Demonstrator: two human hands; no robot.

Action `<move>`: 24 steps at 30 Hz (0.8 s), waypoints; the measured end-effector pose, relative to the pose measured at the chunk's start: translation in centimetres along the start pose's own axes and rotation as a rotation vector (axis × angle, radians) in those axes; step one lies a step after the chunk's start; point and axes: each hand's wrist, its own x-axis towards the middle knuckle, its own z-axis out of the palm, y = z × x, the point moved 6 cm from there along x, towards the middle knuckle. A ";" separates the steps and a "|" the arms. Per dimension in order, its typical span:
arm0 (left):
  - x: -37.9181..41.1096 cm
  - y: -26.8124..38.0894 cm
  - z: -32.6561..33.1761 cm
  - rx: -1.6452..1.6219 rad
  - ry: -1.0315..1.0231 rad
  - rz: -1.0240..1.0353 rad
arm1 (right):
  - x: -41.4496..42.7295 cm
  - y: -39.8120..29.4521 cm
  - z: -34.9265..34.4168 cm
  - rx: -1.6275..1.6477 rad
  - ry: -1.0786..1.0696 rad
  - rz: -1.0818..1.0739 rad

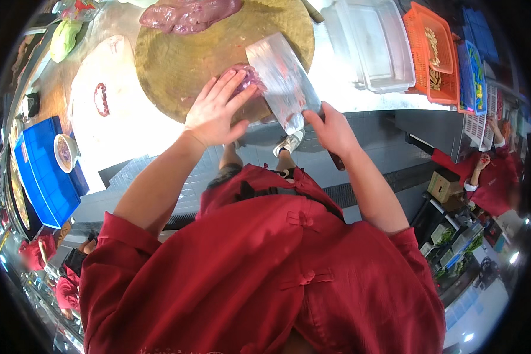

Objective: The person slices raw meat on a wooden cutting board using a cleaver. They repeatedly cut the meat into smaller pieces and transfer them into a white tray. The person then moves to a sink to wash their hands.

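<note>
On a round wooden chopping block [168, 66] lies a small piece of dark raw meat [250, 82]. My left hand [219, 104] rests on it with the fingers stretched forward, holding it down. In my right hand [334, 130] is the handle of a broad cleaver [285, 75]; its blade lies flat-looking beside the meat, touching or very near its right edge. A larger slab of raw liver [188, 15] sits at the far side of the block. Another knife [313, 11] lies at the block's far right edge, only partly in view.
Right of the block stand a clear plastic tub [378, 48], orange baskets [431, 53] and a blue basket [473, 75]. At left are a large pale slab [115, 84], a cabbage [65, 40], a blue crate [44, 172] and a bowl [66, 152]. Co-workers in red stand at both sides.
</note>
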 end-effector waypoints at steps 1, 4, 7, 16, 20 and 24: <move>-0.1 -0.1 0.0 -0.007 0.007 0.002 | -0.8 0.2 0.1 -0.007 0.000 0.006; -0.1 -0.1 0.0 -0.018 0.026 0.010 | -2.0 0.8 0.1 -0.013 0.016 0.034; -0.1 -0.1 0.1 -0.005 0.025 0.019 | -0.8 -0.4 -0.1 -0.024 0.037 0.013; -0.6 -0.1 0.3 0.025 0.004 0.021 | -2.2 0.7 2.0 0.049 0.036 0.036; -0.5 0.0 0.4 0.019 0.004 0.039 | -0.6 -0.1 2.3 0.023 0.077 0.033; -0.6 -0.1 0.2 0.044 -0.042 0.029 | 0.2 -1.1 2.1 -0.016 0.137 -0.062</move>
